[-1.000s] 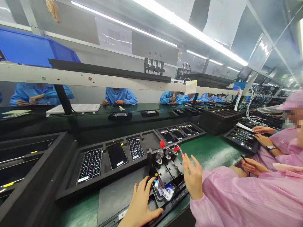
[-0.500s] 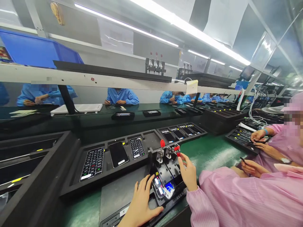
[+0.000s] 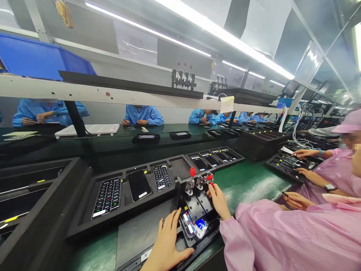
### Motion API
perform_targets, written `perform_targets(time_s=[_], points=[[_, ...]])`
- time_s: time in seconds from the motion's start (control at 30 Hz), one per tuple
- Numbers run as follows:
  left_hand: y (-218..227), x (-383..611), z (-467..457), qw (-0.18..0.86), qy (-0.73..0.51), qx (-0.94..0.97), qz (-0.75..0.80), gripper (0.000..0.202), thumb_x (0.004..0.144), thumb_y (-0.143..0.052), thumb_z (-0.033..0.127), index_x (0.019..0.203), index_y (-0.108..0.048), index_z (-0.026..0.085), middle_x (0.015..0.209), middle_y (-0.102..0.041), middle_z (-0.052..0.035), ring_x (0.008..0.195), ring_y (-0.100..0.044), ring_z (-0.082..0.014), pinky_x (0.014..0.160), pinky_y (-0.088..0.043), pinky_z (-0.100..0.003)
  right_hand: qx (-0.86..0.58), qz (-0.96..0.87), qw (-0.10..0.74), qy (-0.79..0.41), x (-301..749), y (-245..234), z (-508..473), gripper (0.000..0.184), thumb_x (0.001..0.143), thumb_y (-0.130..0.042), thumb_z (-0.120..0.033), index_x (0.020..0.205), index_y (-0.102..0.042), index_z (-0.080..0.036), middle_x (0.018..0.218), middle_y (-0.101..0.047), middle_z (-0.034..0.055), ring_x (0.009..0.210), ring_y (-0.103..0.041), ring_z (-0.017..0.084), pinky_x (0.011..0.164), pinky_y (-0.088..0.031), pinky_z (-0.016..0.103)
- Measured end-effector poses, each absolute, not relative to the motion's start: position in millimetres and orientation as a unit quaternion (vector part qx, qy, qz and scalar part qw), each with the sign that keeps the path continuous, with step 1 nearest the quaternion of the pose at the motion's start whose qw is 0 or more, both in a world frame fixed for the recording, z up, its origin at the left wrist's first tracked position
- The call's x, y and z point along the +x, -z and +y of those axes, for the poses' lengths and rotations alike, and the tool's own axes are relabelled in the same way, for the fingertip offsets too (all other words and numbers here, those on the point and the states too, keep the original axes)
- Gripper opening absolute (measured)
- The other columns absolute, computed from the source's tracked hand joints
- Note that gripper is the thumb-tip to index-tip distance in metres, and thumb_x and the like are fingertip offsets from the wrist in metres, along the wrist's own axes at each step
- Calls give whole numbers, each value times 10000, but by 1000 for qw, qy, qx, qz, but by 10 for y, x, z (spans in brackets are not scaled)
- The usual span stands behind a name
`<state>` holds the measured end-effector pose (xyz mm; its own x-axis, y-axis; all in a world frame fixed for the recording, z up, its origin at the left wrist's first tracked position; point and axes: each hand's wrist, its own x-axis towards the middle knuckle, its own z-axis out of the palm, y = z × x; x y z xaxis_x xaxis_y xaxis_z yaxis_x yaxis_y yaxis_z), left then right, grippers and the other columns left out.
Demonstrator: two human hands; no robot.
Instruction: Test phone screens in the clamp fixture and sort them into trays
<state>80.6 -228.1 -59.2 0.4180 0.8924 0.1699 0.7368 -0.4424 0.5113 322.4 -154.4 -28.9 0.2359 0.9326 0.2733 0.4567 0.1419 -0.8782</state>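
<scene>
A black clamping fixture (image 3: pixel 194 206) with several red-tipped toggle clamps stands before me. In it lies a phone (image 3: pixel 188 223), its lower end showing a lit screen and a piece of clear film, and its upper part hidden under black plates. My left hand (image 3: pixel 167 241) is open, fingers spread, resting at the fixture's left edge beside the phone. The fingers of my right hand (image 3: pixel 218 201) are closed at the red handle (image 3: pixel 209 178) of the rightmost toggle clamp. Another red clamp handle (image 3: pixel 192 172) stands upright to the left, untouched.
A black foam tray (image 3: pixel 84 222) holding several phones runs behind the fixture. More black trays (image 3: pixel 76 169) stand at left. Right of me, co-workers in pink sit close, their hands over another tray (image 3: pixel 275 165). A shelf (image 3: pixel 135 94) crosses above; people in blue work opposite.
My right hand has shifted slightly left and its fingers have drawn in around the red handle. My left hand stays put. At right, a co-worker's hand has moved over the tray.
</scene>
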Motion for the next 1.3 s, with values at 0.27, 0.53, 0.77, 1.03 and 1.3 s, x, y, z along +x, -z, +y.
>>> perform_targets(time_s=[0.27,0.53,0.77,1.03,1.3], points=[[595,806,-2271,181,-214,823,494,1017,610,-644,504,1413,-90,215,1432,-298,-114,1320,-228,-290,1074,-100,-521,-615,-572,498,-217,3209,289,-1557,405,861,-320,-574,716,-429,-212,618,-542,-29,571,-513,132,591,-391,235],[579,798,-2268,190,-204,821,498,1024,613,-631,544,1415,-82,221,1441,-280,-110,1327,-214,-291,1073,-98,-525,-625,-575,487,-202,3194,244,-1595,400,861,-315,-569,698,-412,-217,581,-509,-42,531,-486,130,549,-353,232],[598,798,-2279,191,-207,820,498,1004,625,-622,537,1416,-86,229,1449,-268,-105,1330,-208,-291,1076,-86,-521,-633,-574,481,-193,3183,226,-1596,405,854,-313,-575,686,-407,-218,563,-514,-43,522,-483,130,542,-337,232],[603,795,-2268,185,-215,821,495,1012,618,-633,538,1414,-91,231,1442,-281,-107,1323,-224,-291,1076,-96,-524,-631,-574,483,-196,3184,231,-1602,404,853,-317,-575,693,-410,-216,556,-512,-45,518,-483,128,540,-337,226],[559,808,-2290,187,-217,821,495,991,630,-626,526,1413,-95,233,1437,-286,-100,1319,-227,-292,1072,-106,-538,-633,-565,490,-201,3178,235,-1596,403,850,-330,-578,691,-406,-215,551,-512,-48,513,-488,123,537,-339,223]])
